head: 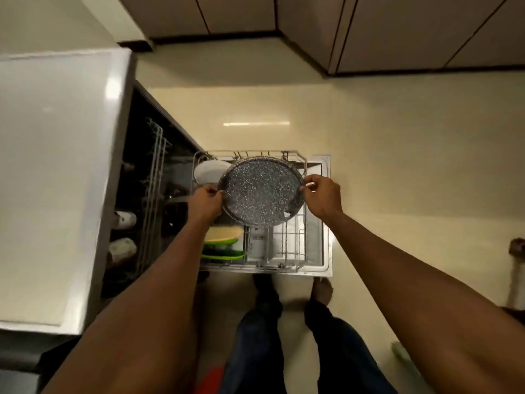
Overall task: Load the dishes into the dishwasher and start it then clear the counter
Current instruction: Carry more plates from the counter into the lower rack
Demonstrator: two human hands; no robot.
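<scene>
A round grey speckled plate (260, 191) hangs tilted above the pulled-out lower rack (295, 251) of the open dishwasher (326, 217). My left hand (206, 203) grips its left rim and my right hand (322, 194) pinches its right rim. In the rack stand a white plate (208, 172) at the back left and green and yellow plates (223, 243) at the front left. The plate I hold hides the middle of the rack.
A white countertop (54, 180) lies to the left above the dark dishwasher cavity, where the upper rack (153, 194) holds cups (125, 220). Brown cabinets (369, 29) run along the far wall. Cream floor (412, 166) spreads to the right. My legs (264, 322) stand before the door.
</scene>
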